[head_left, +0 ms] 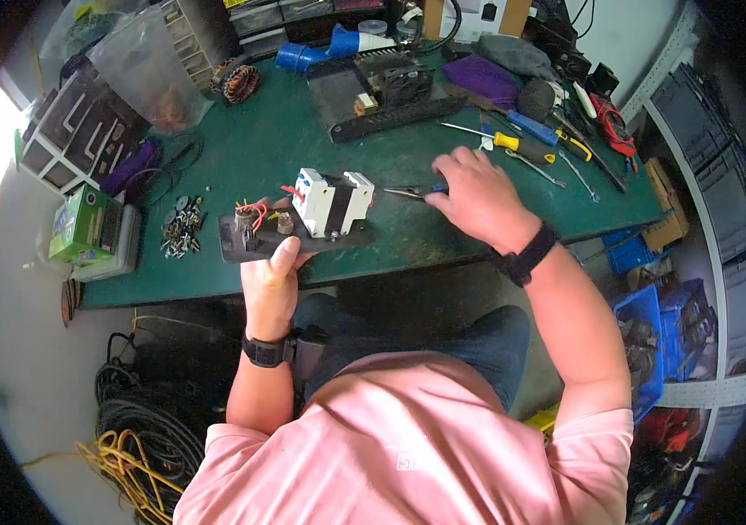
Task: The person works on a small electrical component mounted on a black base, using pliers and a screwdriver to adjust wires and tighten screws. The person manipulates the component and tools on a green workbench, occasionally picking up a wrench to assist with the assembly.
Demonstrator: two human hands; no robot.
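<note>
My left hand (271,289) grips the near edge of a black mounting plate (233,249), with the thumb on top. The plate is held tilted at the bench's front edge. On it stands a white circuit breaker (310,203) with a black band around its middle. Red and yellow wires (255,213) loop over small round fittings at the plate's left end. To the right, my right hand (482,194) is closed over the blue handles of slim-nosed pliers (406,192). Their metal jaws point left toward the breaker; the palm hides most of the handles.
Loose screws (182,227) lie in a pile on the green bench (259,131), left of the plate. A black metal bracket (364,122) sits farther back. Screwdrivers (513,143), wrenches (537,169) and a red meter (613,127) lie at the right. A green box (84,226) stands at the left edge.
</note>
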